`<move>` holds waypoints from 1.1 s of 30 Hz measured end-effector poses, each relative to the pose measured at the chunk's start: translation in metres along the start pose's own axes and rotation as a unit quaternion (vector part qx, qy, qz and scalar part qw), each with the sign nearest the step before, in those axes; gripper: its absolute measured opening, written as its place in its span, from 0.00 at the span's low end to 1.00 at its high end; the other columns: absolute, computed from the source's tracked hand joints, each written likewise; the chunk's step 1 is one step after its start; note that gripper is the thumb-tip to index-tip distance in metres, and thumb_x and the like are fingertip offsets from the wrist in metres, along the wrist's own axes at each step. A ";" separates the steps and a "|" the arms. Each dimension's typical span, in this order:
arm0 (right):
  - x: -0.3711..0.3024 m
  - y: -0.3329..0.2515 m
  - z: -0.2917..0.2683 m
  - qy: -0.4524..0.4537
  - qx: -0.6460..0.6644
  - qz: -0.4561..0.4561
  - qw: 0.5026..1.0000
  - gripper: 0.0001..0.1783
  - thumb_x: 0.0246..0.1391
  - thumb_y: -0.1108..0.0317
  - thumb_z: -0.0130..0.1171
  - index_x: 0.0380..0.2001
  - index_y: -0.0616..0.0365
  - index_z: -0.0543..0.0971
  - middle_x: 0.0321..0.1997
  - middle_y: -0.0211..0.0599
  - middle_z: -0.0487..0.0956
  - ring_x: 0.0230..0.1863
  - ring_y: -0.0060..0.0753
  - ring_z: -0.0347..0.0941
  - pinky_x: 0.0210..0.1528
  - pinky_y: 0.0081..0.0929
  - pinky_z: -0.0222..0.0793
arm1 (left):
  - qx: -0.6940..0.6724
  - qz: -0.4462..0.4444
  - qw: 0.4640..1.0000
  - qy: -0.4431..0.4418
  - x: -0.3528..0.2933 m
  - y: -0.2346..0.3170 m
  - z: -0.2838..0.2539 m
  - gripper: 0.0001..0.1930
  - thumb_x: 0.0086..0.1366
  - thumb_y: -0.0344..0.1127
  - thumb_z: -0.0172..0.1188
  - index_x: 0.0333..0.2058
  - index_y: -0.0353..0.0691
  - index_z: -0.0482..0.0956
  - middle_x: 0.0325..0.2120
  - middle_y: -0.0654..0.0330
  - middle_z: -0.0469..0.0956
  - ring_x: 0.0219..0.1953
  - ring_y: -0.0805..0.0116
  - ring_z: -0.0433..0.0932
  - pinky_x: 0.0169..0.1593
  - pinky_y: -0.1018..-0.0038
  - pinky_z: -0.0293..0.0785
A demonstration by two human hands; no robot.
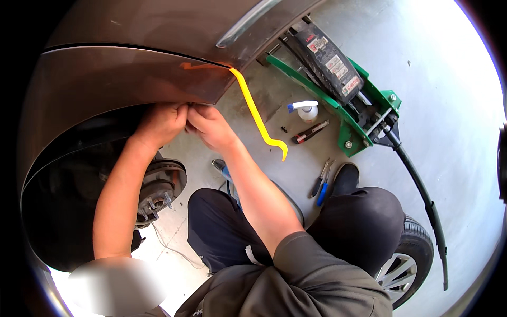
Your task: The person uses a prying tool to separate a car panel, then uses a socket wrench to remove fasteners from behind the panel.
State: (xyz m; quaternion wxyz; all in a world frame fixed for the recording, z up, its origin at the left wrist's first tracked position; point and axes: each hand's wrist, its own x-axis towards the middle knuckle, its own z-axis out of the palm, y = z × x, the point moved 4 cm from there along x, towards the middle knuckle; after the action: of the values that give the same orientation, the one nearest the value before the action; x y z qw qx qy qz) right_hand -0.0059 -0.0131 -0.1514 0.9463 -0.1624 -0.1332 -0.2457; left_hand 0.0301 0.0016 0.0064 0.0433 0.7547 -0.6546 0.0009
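Both hands meet at the lower edge of the brown car fender [132,79], beside the wheel arch. My left hand [162,124] is closed, knuckles up against the panel edge. Right beside it, my right hand [211,127] has its fingers pinched together and curled under the same edge. Whatever the fingers grip is hidden by the hands. A yellow pry tool [256,113] sticks out of the gap between fender and door, its hooked end hanging free to the right of my right hand. Below my left forearm shows the bare brake disc [171,177] with its wheel studs [153,206].
A green floor jack [364,105] stands at the right, its long black handle [422,195] reaching nearer. On the floor lie a spray bottle [307,112], a utility knife [310,132], pliers [322,185] and a blue-and-black tool [223,169]. A removed wheel [406,264] lies beside my knee.
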 end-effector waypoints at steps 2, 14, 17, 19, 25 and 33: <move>-0.022 0.001 -0.003 -0.068 0.135 0.035 0.988 0.12 0.70 0.67 0.53 0.49 0.63 0.78 0.44 0.30 0.79 0.42 0.21 0.70 0.45 0.26 0.69 | 0.003 -0.032 0.999 -0.018 -0.002 -0.002 -0.001 0.11 0.66 0.34 0.53 0.40 0.38 0.82 0.36 0.46 0.82 0.40 0.42 0.79 0.45 0.54 0.75; -0.020 0.010 0.004 -0.134 0.268 0.053 0.953 0.14 0.69 0.67 0.53 0.51 0.65 0.77 0.44 0.32 0.80 0.40 0.22 0.72 0.44 0.25 0.72 | 0.038 -0.029 0.999 -0.018 -0.006 -0.012 0.002 0.11 0.66 0.32 0.53 0.42 0.36 0.81 0.39 0.46 0.81 0.43 0.44 0.79 0.47 0.56 0.75; 0.010 0.001 0.003 0.085 -0.066 -0.028 0.994 0.19 0.69 0.59 0.57 0.52 0.64 0.78 0.40 0.33 0.80 0.36 0.22 0.73 0.42 0.29 0.72 | 0.028 -0.032 0.998 -0.039 0.001 -0.006 0.002 0.12 0.67 0.34 0.52 0.43 0.36 0.81 0.40 0.46 0.81 0.44 0.44 0.79 0.48 0.56 0.75; 0.013 -0.002 -0.002 0.083 -0.067 -0.046 0.993 0.19 0.70 0.58 0.57 0.52 0.64 0.78 0.38 0.34 0.80 0.35 0.22 0.73 0.40 0.30 0.72 | 0.014 -0.059 0.996 -0.070 0.003 -0.005 0.005 0.12 0.68 0.35 0.51 0.43 0.37 0.81 0.41 0.45 0.81 0.45 0.44 0.79 0.49 0.56 0.74; -0.004 0.002 0.016 -0.024 0.105 0.006 0.994 0.14 0.69 0.65 0.55 0.53 0.58 0.76 0.44 0.27 0.77 0.38 0.19 0.69 0.37 0.25 0.66 | 0.049 -0.037 0.997 -0.051 -0.010 -0.016 0.009 0.13 0.69 0.37 0.50 0.43 0.38 0.81 0.39 0.45 0.81 0.45 0.42 0.79 0.49 0.55 0.74; -0.031 0.000 0.000 -0.095 0.231 0.075 0.965 0.12 0.69 0.68 0.52 0.52 0.59 0.76 0.45 0.29 0.77 0.39 0.20 0.68 0.40 0.25 0.67 | 0.058 -0.033 0.997 -0.042 -0.008 -0.012 0.001 0.13 0.69 0.36 0.51 0.45 0.40 0.82 0.41 0.46 0.82 0.46 0.43 0.79 0.50 0.55 0.74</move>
State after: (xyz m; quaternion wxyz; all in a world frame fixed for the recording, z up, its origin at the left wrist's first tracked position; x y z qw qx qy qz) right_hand -0.0319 -0.0001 -0.1620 0.9569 0.0286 -0.2633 -0.1196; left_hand 0.0412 0.0110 0.0039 -0.0280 0.7763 -0.6297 0.0062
